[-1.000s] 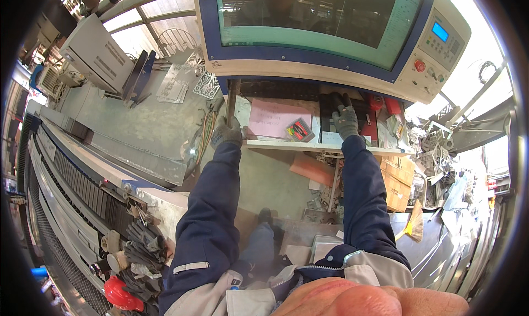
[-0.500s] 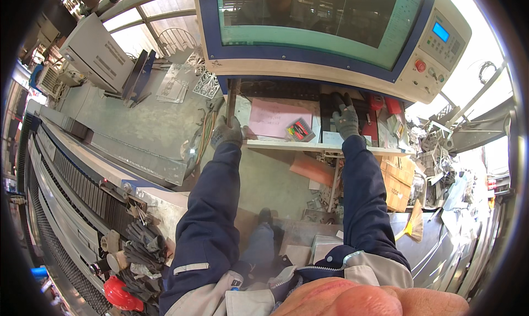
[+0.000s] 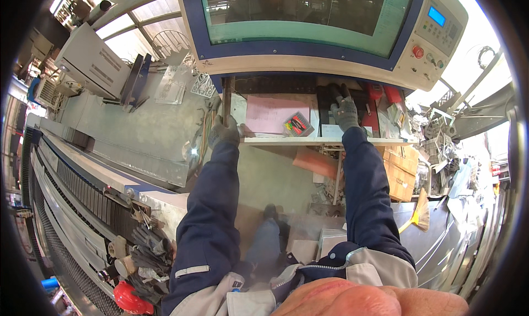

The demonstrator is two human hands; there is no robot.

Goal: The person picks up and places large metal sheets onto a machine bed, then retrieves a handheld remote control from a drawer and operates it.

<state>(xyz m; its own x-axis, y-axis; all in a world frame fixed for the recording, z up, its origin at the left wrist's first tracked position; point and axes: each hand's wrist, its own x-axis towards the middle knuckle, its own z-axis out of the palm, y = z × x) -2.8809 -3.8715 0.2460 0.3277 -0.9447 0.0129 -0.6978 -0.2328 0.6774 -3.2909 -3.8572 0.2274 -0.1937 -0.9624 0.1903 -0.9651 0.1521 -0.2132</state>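
A pull-out drawer point(image 3: 275, 141) with a pale front edge sticks out below a large screen. My left hand point(image 3: 225, 133), in a grey glove, is closed round its left front corner. My right hand point(image 3: 344, 113), gloved too, lies with fingers stretched forward over a black pad point(image 3: 325, 114) in the drawer; whether something small sits under the palm is hidden. Between the hands are a pink sheet of paper point(image 3: 267, 114) and a small clear box with red and black pieces point(image 3: 298, 124). A dark keyboard point(image 3: 275, 85) lies partly shaded at the back.
The screen's housing point(image 3: 308, 64) overhangs the drawer, with a red knob point(image 3: 417, 52) on its right panel. Right of it are a cardboard box point(image 3: 398, 172) and a yellow broom point(image 3: 421, 214). At lower left, dark gloves point(image 3: 149, 250) and a red helmet point(image 3: 131, 298) lie beside machine rails.
My view has shifted slightly, so the screen sits higher and farther left. Both hands keep their places at the drawer, with the right fingers a little shifted.
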